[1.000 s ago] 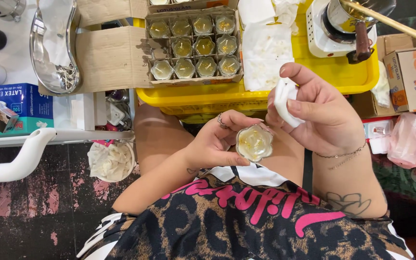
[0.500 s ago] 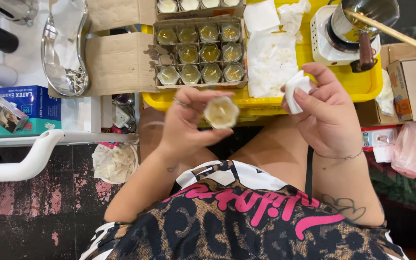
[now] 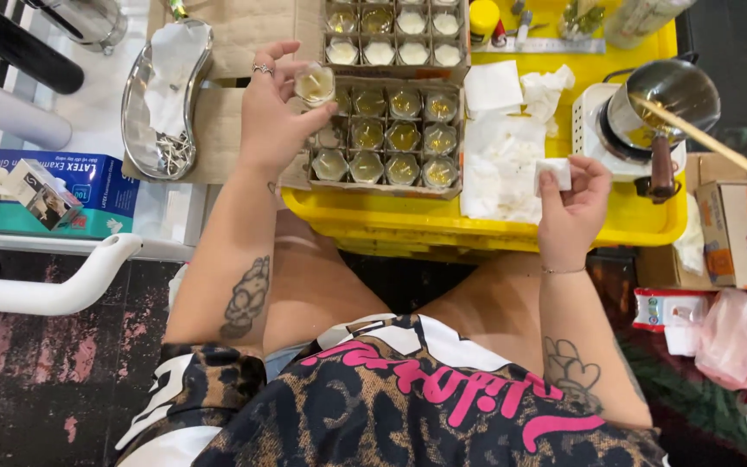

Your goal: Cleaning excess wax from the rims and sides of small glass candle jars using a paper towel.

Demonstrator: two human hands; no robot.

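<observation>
My left hand (image 3: pixel 271 117) holds a small clear glass jar (image 3: pixel 315 85) of pale yellow wax over the top-left corner of a cardboard divider box (image 3: pixel 386 131) filled with several similar jars. My right hand (image 3: pixel 571 207) pinches a folded white tissue (image 3: pixel 554 173) above the front of the yellow tray (image 3: pixel 494 227). A second divider box (image 3: pixel 395 33) with several jars, some holding white wax, sits just behind the first.
Crumpled white paper towels (image 3: pixel 503 147) lie on the tray. A small metal pot (image 3: pixel 663 99) with a wooden stick sits on a white warmer at right. A kidney-shaped steel dish (image 3: pixel 162 99) and a blue glove box (image 3: pixel 45 195) are at left; cardboard boxes (image 3: pixel 741 229) at right.
My left hand has carried the jar from near my chest up and left to the divider box. My right hand with the tissue has moved out over the tray.
</observation>
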